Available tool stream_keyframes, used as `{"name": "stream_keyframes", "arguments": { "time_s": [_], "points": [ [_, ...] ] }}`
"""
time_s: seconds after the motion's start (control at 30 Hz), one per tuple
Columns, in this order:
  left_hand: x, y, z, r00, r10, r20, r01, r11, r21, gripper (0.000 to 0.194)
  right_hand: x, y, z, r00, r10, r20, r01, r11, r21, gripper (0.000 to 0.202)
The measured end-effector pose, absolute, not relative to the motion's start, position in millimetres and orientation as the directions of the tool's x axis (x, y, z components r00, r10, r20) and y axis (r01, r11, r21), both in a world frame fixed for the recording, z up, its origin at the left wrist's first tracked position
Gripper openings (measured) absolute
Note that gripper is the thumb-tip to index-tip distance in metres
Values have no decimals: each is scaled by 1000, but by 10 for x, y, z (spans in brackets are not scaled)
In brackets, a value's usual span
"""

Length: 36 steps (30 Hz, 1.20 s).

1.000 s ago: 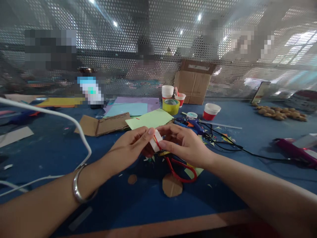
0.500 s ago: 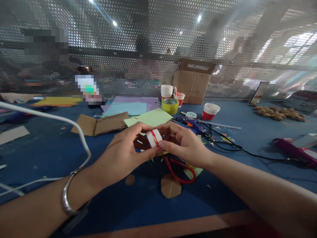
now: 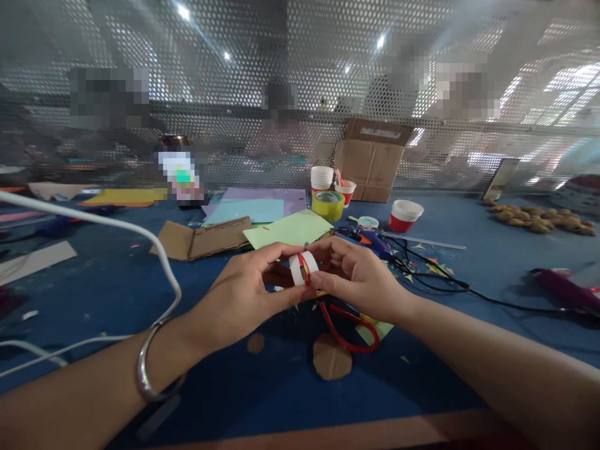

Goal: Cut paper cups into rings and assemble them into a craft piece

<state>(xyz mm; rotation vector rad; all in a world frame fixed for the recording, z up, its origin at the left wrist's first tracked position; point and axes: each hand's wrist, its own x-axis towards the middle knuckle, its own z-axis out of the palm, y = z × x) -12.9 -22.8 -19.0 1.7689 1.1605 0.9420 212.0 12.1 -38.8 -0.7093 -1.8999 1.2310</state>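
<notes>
A small white ring (image 3: pixel 296 269) with a red band across it is held up at the centre, above the blue table. My left hand (image 3: pixel 248 287) grips it from the left between thumb and fingers. From the right, the thumb and fingertips of my right hand (image 3: pixel 359 278) pinch the same ring. Just below my hands lie red-handled scissors (image 3: pixel 347 342), their blades mostly hidden. A round cardboard disc (image 3: pixel 332 357) lies partly under a scissor handle, and a smaller disc (image 3: pixel 255 343) is to its left.
Green paper (image 3: pixel 293 230), folded cardboard (image 3: pixel 218 239), yellow tape (image 3: pixel 327 205) and paper cups (image 3: pixel 405 215) lie beyond my hands. A blue glue gun (image 3: pixel 375 242) trails black cable rightward. A white cable (image 3: pixel 140 231) crosses the left.
The view has shifted, so the table items and my hands appear slightly further right and lower. The ring has turned a little, showing more of its opening beside the red band.
</notes>
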Motion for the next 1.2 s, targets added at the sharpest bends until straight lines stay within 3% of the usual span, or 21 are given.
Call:
{"name": "stream_keyframes", "arguments": {
  "time_s": [0.33,0.47,0.53,0.63,0.8,1.0,1.2],
  "points": [
    [-102,-241,-185,312,940,136,258,-222,940,52,2126,114,-394,-557,773,303,45,392,-919,37],
    [-88,-230,-208,242,953,183,247,-243,938,62,2114,97,-387,-547,772,324,69,427,-901,37],
    [-86,-217,-216,219,955,199,246,-251,936,58,2107,77,-375,-536,774,338,109,460,-881,38],
    [-98,-186,-236,213,951,223,282,-279,918,48,2090,39,-350,-515,776,365,200,523,-829,42],
    [-127,-148,-268,197,945,263,337,-317,886,49,2052,-9,-321,-532,746,400,298,608,-736,44],
    [-124,-182,-214,169,925,341,505,-378,776,52,2022,-56,-309,-561,729,393,278,613,-740,49],
    [-132,-168,-227,176,926,334,510,-376,773,51,2013,-63,-306,-592,711,378,201,585,-785,46]
  ]
}}
